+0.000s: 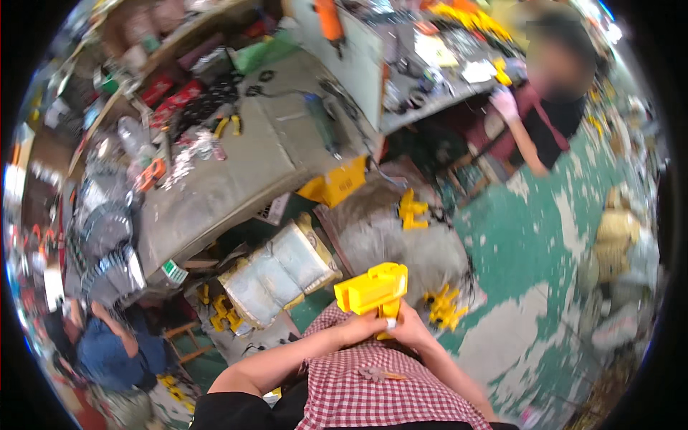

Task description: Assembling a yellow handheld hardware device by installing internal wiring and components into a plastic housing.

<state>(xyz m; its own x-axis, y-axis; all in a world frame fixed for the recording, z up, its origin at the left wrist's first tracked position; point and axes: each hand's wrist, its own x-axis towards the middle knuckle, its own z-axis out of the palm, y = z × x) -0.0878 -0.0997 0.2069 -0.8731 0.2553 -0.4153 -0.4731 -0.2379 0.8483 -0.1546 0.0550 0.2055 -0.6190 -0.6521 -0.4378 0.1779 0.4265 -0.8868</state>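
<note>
Ahead, a grey sack (401, 240) and a workbench (215, 186) block the way; right, the green floor (523, 251) gives room.

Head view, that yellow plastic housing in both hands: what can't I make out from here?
- Yellow plastic housing: its lower end is hidden behind the left hand and right hand.
- Fingers of both hands: wrapped behind it, so the grip is unclear.
- Its underside faces away from the head camera.
- Yellow parts on the floor: too small to tell apart.
- Workbench clutter: bent and blurred near the rim.
</note>
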